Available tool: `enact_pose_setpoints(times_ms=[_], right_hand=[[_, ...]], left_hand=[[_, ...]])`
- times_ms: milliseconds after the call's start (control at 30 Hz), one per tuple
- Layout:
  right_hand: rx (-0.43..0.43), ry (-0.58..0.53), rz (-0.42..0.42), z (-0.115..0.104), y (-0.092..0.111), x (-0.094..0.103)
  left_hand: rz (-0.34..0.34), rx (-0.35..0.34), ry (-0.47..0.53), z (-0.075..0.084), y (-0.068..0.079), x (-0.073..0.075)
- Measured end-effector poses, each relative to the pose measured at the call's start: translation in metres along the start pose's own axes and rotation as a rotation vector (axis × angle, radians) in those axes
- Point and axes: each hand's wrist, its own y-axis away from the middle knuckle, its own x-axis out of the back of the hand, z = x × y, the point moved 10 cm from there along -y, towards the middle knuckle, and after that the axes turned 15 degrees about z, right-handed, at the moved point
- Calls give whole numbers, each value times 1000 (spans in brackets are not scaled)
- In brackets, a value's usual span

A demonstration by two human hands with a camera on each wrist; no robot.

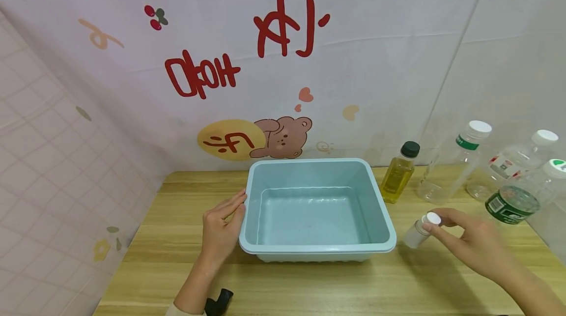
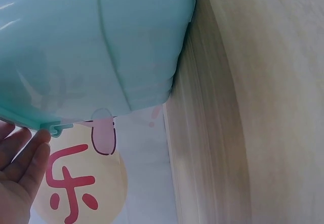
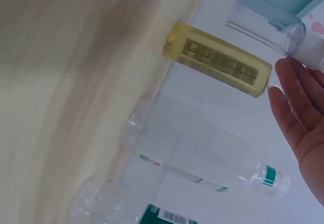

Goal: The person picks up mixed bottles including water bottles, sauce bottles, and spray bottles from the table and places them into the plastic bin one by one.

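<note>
A light blue plastic basin (image 1: pixel 318 248) stands on the wooden table. My left hand (image 1: pixel 223 227) is at its left rim, and the left wrist view has fairly straight fingers (image 2: pixel 33 155) touching the rim's underside. Beside the basin's right end, my right hand (image 1: pixel 470 237) pinches a small clear bottle (image 1: pixel 414 237) by its white cap between thumb and fingers. The bottle leans slightly, its base close to the tabletop. In the right wrist view this clear bottle (image 3: pixel 263 24) looks see-through, with the right hand (image 3: pixel 304 107) at its cap.
Behind the right hand stands a bottle of yellow oil (image 1: pixel 398 178) with a dark cap. Farther right are a tall clear bottle (image 1: pixel 448 168) and two more clear bottles, one with a green label (image 1: pixel 508 205). A black object (image 1: pixel 218 302) lies near the left forearm. A printed cloth (image 1: pixel 376 60) hangs behind.
</note>
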Motion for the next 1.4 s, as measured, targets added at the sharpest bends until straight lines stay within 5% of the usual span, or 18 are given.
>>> enact_pose_setpoints(times_ms=[433, 700, 1400], right_hand=[[28, -3, 60, -17, -25, 22], [-54, -27, 94, -21, -41, 33], [72, -81, 175, -58, -82, 39]], left_hand=[[4, -23, -1, -1, 1, 0], [6, -7, 6, -2, 2, 0], [7, 18, 4, -3, 2, 0]])
